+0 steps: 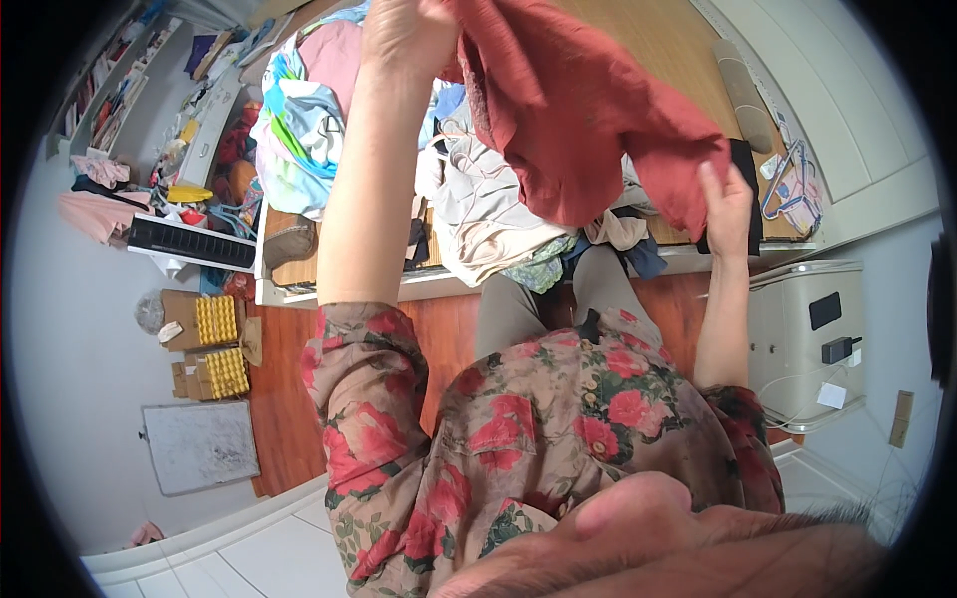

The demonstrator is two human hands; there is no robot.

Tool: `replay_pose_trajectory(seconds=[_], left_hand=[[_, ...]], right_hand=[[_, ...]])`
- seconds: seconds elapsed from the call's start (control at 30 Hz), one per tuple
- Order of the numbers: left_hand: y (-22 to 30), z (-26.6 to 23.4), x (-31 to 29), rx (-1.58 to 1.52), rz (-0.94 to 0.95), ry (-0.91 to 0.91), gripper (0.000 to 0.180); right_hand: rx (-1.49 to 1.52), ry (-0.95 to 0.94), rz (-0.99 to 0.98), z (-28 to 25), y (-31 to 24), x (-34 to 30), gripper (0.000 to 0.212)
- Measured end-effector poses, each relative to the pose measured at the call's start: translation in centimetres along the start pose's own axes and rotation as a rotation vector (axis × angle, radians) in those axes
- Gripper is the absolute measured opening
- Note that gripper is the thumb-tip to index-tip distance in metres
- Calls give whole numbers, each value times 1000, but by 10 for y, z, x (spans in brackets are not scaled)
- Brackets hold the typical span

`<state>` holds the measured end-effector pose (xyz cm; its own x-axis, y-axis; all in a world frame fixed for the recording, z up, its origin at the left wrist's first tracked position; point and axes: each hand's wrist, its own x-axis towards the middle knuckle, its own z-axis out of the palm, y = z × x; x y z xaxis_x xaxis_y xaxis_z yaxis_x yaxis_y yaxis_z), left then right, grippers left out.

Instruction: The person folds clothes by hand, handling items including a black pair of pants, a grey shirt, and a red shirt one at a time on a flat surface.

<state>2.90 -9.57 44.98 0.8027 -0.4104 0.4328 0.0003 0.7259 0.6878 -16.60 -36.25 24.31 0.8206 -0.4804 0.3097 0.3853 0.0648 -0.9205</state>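
A rust-red garment [568, 110] hangs stretched in the air between my two hands, its exact kind unclear from the folds. My left hand [414, 35], raised at the top of the view, grips one part of it, with the fingers partly cut off by the edge. Lower on the right, my right hand [728, 204] pinches another end between thumb and fingers. Beneath the garment lies a heap of grey and cream clothes [488, 194]. To the left of my left forearm is a pile of blue, green and white patterned cloth [304, 130].
The clothes rest on a bed with a wooden-looking mat [663, 35]. Hangers [795, 189] and a rolled mat [740, 95] lie on its right side. A pale suitcase [788, 309] stands at the right; yellow egg-tray-like cartons [217, 321] and a whiteboard [199, 448] are at the left.
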Motion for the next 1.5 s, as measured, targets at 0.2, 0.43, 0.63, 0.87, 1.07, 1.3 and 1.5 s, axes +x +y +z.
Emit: replay_pose_trajectory(seconds=[0.2,0.43,0.63,0.87,1.07,1.3,1.5], left_hand=[[43,7,-41,501,-144,375,15],[61,-6,-88,700,-197,442,21],[78,-21,-121,551,-167,171,31],[95,-24,-151,544,-89,-126,42],[82,-25,-165,390,-159,-95,43],[36,-42,-208,67,-295,192,59],[6,-58,-238,-251,-340,80,55]], right_hand=[[-146,-802,213,20,1,-39,18],[-262,-783,12,53,26,-67,22],[-319,-671,-68,57,41,-73,25],[-399,-572,-193,58,46,-77,19],[-713,-663,-14,63,74,-73,12],[-770,-696,-150,57,109,-88,16],[-650,-842,22,78,155,-87,25]])
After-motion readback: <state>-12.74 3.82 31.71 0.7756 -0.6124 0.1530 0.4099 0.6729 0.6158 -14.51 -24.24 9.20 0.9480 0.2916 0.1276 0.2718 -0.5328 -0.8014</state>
